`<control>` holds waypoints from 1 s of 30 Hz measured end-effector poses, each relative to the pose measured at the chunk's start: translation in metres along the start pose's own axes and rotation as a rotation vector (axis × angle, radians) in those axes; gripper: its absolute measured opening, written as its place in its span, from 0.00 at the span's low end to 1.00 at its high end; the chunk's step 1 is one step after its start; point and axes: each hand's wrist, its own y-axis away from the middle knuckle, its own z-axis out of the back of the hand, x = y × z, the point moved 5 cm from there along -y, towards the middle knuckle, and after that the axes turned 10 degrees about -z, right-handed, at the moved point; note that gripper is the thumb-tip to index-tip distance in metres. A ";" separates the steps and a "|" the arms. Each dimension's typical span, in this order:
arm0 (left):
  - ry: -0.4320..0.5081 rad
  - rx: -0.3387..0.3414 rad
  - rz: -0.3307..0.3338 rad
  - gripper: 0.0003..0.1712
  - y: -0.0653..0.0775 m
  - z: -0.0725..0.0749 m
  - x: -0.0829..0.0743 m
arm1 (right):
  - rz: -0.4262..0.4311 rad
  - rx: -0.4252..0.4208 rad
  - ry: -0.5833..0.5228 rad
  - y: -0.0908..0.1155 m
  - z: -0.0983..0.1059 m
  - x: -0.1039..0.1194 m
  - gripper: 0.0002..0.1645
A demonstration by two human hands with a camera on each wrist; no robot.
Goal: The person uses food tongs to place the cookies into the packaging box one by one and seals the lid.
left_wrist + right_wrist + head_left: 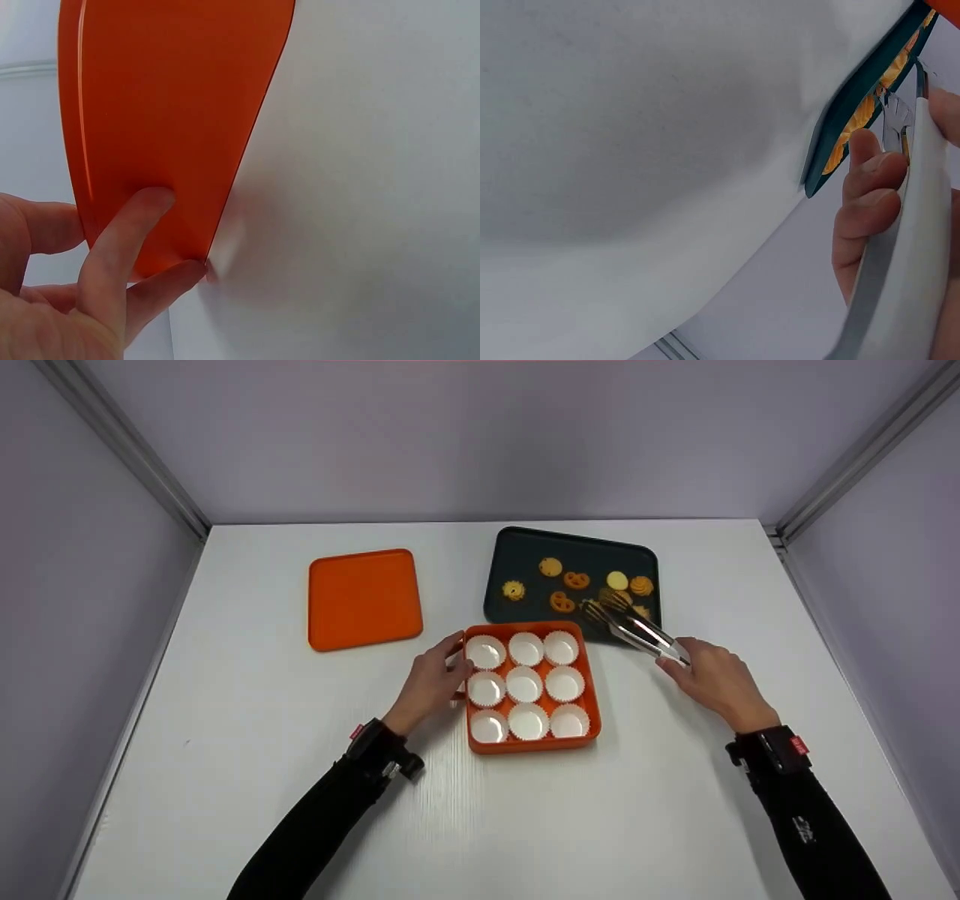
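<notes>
My left hand (pixel 433 682) grips the left wall of an orange box (pixel 592 712), thumb at the rim and fingers against the outer side (pixel 172 105). Inside the box, white paper baking cups (pixel 525 684) stand in three rows of three, with nothing seen in them. With my right hand (pixel 716 679) I hold metal tongs (pixel 649 637); in the right wrist view the fingers curl round the handle (pixel 919 247). The two tong heads hang apart over the right front of a dark tray (pixel 525 551), above several cookies (pixel 641 586). Whether they touch a cookie I cannot tell.
More baked pieces lie on the dark tray: a pretzel (pixel 576 580), another pretzel (pixel 562 601), a round cookie (pixel 550 567) and a flower-shaped cookie (pixel 514 590). A flat orange tray (pixel 365 600) lies left of them. Pale walls (pixel 480 442) bound the white table (pixel 525 825).
</notes>
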 end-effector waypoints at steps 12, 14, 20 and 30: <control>0.023 0.002 0.019 0.35 -0.001 -0.001 0.004 | 0.001 0.002 0.015 -0.004 -0.005 0.007 0.34; 0.018 -0.003 0.021 0.35 -0.001 -0.001 0.004 | 0.000 0.003 0.019 -0.006 -0.005 0.007 0.35; -0.006 -0.009 0.020 0.35 -0.001 -0.002 0.006 | -0.005 0.022 0.038 -0.011 -0.010 0.004 0.39; 0.034 -0.015 -0.007 0.34 0.000 -0.002 0.007 | 0.078 0.025 0.076 -0.013 -0.011 -0.002 0.36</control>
